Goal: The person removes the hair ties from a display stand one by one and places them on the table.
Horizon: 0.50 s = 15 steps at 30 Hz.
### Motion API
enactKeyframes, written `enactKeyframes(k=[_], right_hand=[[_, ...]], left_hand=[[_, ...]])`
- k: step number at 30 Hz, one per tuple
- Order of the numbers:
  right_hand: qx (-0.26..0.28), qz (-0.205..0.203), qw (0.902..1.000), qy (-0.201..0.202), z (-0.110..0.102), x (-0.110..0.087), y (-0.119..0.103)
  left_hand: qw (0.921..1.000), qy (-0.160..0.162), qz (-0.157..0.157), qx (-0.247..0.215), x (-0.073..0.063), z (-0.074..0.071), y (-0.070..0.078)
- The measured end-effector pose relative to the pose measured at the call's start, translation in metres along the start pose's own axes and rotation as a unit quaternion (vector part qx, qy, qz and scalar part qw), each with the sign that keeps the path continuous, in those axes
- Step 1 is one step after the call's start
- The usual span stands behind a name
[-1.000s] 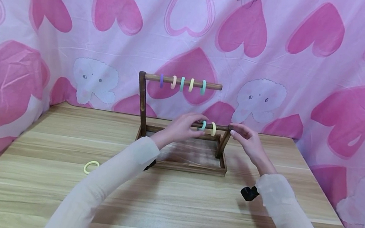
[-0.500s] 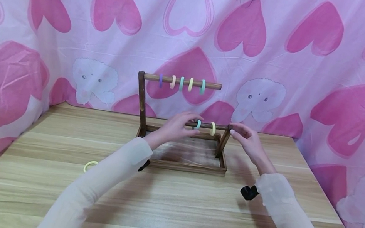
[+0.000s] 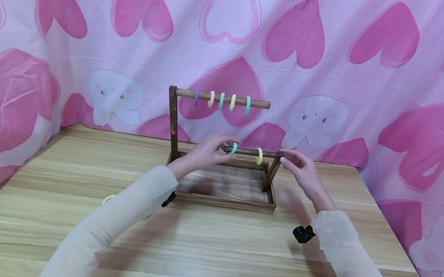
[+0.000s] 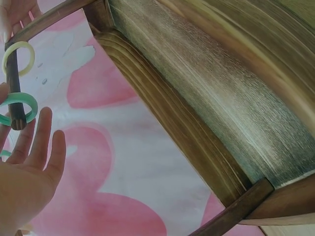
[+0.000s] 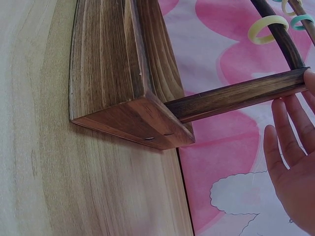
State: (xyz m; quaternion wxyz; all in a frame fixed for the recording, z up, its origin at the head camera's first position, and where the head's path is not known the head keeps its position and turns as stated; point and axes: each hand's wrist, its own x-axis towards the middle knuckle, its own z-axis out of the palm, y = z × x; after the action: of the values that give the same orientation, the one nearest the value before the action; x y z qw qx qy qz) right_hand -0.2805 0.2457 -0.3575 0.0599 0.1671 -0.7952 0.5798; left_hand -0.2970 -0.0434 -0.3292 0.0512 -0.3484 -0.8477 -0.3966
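Note:
My left hand (image 3: 203, 151) pinches a mint green hair tie (image 3: 234, 148) between thumb and forefinger. The tie loops round the lower bar (image 4: 15, 83) of a dark wooden stand (image 3: 221, 201), close to the bar's free end. A pale yellow hair tie (image 3: 259, 156) hangs farther right on that bar. My right hand (image 3: 302, 172) grips the top of the short post (image 5: 236, 94) where the bar joins it. In the right wrist view its other fingers stretch out below the post.
Several pastel hair ties hang on the stand's upper bar (image 3: 258, 104), which a tall post (image 3: 173, 124) carries at the left. Another yellow hair tie (image 3: 108, 199) lies on the wooden table (image 3: 230, 258), partly behind my left sleeve. A pink heart-patterned curtain (image 3: 231, 12) surrounds the back and sides.
My left hand has moved left along the lower bar, bringing the mint green hair tie toward the free end and away from the yellow one. My right hand keeps its place on the post.

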Motion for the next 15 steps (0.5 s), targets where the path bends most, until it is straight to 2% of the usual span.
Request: enactKeyframes(k=[6,15], right_hand=[[0.001,-0.004,1.0,-0.001,0.0001,-0.0004,-0.0015],[0.004,-0.006,1.0,-0.001,0.0001,0.0,-0.0013]], left_hand=[[0.9999,-0.004,-0.012,-0.01,-0.0038,-0.0048,-0.0036],[0.9996,-0.01,-0.01,-0.024,-0.0102,-0.0099,-0.0092]])
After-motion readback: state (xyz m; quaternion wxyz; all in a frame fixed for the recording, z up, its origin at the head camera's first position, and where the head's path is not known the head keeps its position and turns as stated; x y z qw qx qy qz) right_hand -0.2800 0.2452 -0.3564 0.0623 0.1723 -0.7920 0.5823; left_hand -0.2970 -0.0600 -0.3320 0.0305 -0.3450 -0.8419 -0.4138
